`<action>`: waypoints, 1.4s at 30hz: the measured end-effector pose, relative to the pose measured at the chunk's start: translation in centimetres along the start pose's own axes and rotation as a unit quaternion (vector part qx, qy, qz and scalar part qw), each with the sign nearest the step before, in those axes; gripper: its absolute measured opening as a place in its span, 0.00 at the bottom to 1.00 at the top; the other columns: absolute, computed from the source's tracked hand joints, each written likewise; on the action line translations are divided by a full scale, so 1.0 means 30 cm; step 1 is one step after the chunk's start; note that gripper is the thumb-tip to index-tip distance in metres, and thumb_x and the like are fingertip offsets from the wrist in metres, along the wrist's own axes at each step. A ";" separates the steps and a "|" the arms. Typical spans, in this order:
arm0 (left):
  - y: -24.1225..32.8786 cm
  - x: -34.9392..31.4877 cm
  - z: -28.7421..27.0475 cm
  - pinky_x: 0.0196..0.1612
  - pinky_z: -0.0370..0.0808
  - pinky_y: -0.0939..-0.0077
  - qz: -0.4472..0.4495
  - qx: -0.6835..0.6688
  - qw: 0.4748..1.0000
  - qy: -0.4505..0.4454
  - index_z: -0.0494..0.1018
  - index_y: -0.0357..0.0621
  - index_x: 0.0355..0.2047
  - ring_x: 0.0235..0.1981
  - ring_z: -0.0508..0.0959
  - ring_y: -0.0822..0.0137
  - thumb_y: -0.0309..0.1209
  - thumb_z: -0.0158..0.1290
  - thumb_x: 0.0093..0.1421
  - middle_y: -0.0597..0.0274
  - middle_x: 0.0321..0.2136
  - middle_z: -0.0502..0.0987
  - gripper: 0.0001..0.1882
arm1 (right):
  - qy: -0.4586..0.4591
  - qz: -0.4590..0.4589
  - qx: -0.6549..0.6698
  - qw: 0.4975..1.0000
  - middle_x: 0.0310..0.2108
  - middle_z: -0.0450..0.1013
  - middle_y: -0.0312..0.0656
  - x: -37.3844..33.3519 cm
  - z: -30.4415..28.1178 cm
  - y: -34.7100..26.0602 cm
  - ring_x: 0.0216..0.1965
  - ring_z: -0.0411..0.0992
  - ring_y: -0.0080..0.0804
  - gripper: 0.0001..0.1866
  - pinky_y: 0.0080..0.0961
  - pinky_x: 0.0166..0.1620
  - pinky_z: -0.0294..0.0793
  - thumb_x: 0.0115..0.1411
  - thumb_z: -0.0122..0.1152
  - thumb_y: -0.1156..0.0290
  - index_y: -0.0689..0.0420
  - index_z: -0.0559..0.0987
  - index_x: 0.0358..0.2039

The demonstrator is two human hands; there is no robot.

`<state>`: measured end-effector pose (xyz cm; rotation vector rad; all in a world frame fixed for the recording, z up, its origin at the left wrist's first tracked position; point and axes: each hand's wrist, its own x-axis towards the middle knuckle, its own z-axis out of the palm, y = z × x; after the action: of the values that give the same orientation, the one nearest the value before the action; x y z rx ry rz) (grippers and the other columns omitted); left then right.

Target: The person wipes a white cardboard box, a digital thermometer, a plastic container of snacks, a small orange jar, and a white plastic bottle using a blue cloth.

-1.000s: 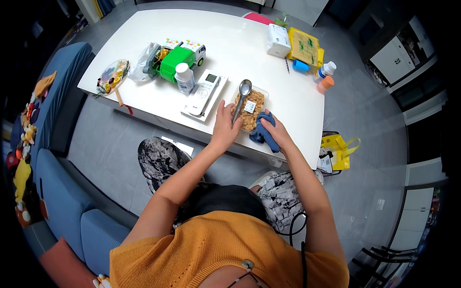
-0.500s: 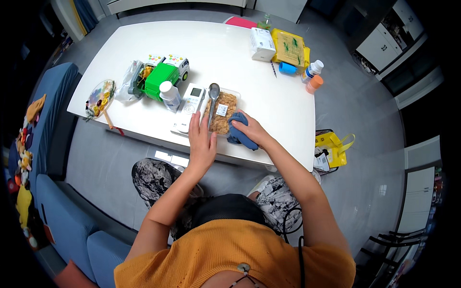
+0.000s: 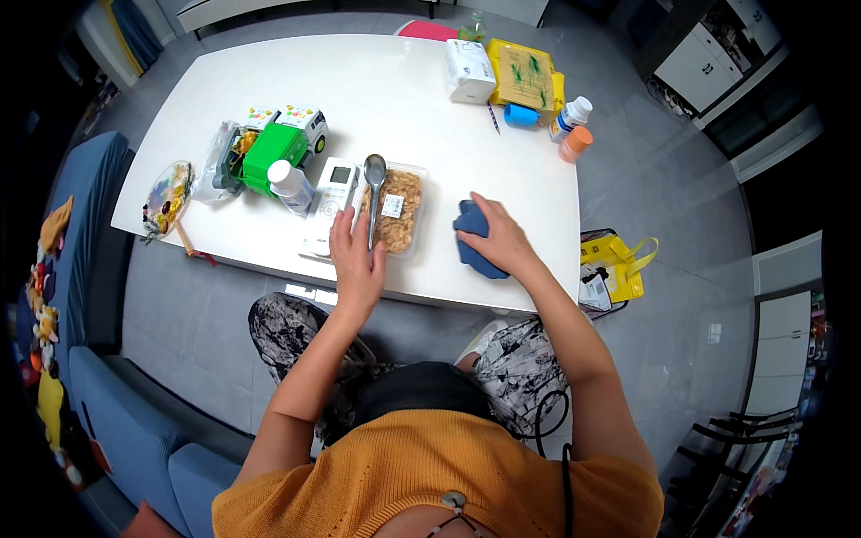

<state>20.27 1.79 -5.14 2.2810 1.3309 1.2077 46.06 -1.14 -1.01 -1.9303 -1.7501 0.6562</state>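
Spoon (image 3: 374, 184) on food box (image 3: 404, 211), remote (image 3: 335, 193) left, cloth (image 3: 471, 221) right.

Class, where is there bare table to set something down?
Free: the table between toy truck and tissue pack; a narrower strip between food container and blue cloth. Crowded: from truck through white bottle and remote to container.

A clear lane on the white table (image 3: 386, 99) runs forward between the food container (image 3: 410, 220) and the blue cloth (image 3: 482, 258) under the right hand (image 3: 505, 240); the tissue pack (image 3: 471, 73) stands near its far end. Leftward of the container, the remote control (image 3: 336, 193), white-capped bottle (image 3: 290, 186) and green toy truck (image 3: 273, 154) obstruct low passage. The table's far middle is open
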 end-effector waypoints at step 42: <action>-0.066 0.349 0.303 0.62 0.51 0.42 0.102 0.287 0.940 -0.154 0.59 0.56 0.60 0.64 0.56 0.52 0.27 0.46 0.58 0.52 0.61 0.60 0.28 | 0.103 -0.031 -0.170 0.980 0.68 0.45 0.42 -0.006 0.017 0.263 0.67 0.42 0.49 0.40 0.51 0.65 0.37 0.52 0.62 0.56 0.42 0.57 0.64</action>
<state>28.44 13.08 -6.38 2.9133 1.4914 0.4982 51.88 -2.05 -6.27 -2.0647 -1.8726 0.1324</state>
